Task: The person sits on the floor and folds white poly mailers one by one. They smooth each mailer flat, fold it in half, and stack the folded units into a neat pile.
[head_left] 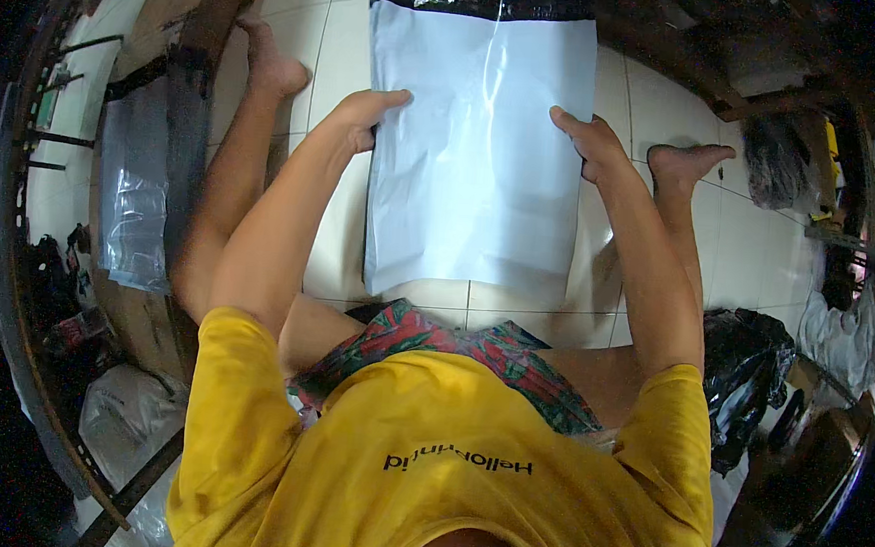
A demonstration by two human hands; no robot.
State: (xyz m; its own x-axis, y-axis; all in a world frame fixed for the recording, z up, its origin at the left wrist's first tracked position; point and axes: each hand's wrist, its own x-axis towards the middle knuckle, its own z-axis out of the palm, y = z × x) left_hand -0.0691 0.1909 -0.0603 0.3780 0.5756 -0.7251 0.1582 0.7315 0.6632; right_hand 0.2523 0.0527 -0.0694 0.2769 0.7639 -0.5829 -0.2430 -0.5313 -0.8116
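Note:
Between my hands is a large, flat, pale grey-white plastic mailing bag (474, 165) with a black band along its far edge. It lies lengthwise in front of me, and its surface is glossy with a few creases. My left hand (365, 112) grips its left edge, thumb on top and fingers curled beneath. On the opposite edge my right hand (588, 142) pinches the bag the same way, thumb on top. The fingers under the bag are partly hidden. A dark strip shows along the bag's left side. Whether anything is inside the bag, I cannot tell.
My legs spread on either side over white floor tiles (740, 242). At left, similar grey plastic bags (137, 185) lie on a wooden board (148, 331). A black plastic bag (747, 368) sits at right, near a clear plastic bag (844, 344). Another dark bundle (780, 159) lies farther right.

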